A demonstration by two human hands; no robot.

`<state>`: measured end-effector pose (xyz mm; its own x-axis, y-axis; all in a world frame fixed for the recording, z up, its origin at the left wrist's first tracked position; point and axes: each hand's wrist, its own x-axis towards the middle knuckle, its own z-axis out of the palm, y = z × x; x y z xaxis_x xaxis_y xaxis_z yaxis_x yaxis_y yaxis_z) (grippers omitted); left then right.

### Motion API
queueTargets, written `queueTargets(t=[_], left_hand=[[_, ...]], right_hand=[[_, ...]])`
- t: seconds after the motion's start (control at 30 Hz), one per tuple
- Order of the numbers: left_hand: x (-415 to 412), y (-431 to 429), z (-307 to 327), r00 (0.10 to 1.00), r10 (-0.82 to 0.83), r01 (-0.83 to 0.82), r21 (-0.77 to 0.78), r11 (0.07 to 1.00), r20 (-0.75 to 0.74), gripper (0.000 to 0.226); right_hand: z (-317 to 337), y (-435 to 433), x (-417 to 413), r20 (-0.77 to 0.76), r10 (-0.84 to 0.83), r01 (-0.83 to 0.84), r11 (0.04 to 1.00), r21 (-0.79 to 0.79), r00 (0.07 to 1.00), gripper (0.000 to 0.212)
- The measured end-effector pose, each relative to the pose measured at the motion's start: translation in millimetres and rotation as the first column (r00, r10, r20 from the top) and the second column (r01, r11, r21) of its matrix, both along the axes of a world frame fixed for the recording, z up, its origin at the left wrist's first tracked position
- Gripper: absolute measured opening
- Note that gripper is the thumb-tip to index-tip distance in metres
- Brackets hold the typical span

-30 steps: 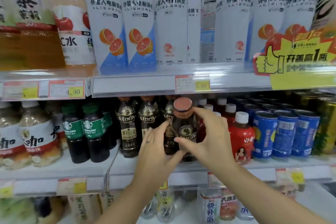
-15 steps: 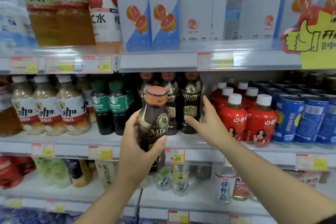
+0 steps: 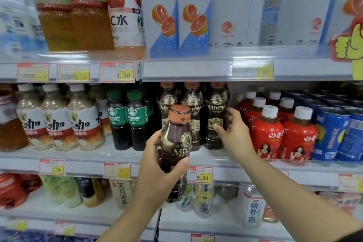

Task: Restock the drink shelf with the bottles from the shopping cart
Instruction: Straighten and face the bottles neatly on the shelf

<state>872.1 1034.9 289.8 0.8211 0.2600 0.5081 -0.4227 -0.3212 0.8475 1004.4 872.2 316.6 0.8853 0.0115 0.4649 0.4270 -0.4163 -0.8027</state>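
A dark brown coffee bottle (image 3: 177,143) with an orange-brown cap is upright in front of the middle shelf (image 3: 121,155), gripped around its lower body by my left hand (image 3: 157,169). Behind it on that shelf stand three matching coffee bottles (image 3: 216,116) in a row. My right hand (image 3: 232,131) reaches to the rightmost of them, fingers spread, fingertips touching its label. The shopping cart is not in view.
Green-capped coffee bottles (image 3: 127,120) and milky coffee bottles (image 3: 57,122) stand left of the row. Red bottles (image 3: 282,133) and blue cans (image 3: 334,133) crowd the right. Tall white bottles (image 3: 176,12) fill the top shelf; more drinks (image 3: 200,198) sit on the lower shelf.
My left hand has drawn the coffee bottle back and down from the shelf. My right hand let go of it and reached to the rightmost shelved coffee bottle. The view has tilted down.
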Motion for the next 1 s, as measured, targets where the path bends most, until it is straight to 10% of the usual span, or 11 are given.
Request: queueTargets(t=[0.37, 1.0], left_hand=[[13.5, -4.3, 9.0, 0.995, -0.091, 0.089, -0.036, 0.995, -0.048, 0.058], [60.4, -9.7, 41.1, 0.856, -0.457, 0.424, -0.179, 0.888, -0.242, 0.045]], right_hand=[[25.0, -13.6, 6.6, -0.011, 0.204, -0.195, 0.950, 0.246, 0.979, 0.073], [7.7, -11.8, 28.7, -0.053, 0.337, -0.330, 0.938, 0.105, 0.940, 0.093]])
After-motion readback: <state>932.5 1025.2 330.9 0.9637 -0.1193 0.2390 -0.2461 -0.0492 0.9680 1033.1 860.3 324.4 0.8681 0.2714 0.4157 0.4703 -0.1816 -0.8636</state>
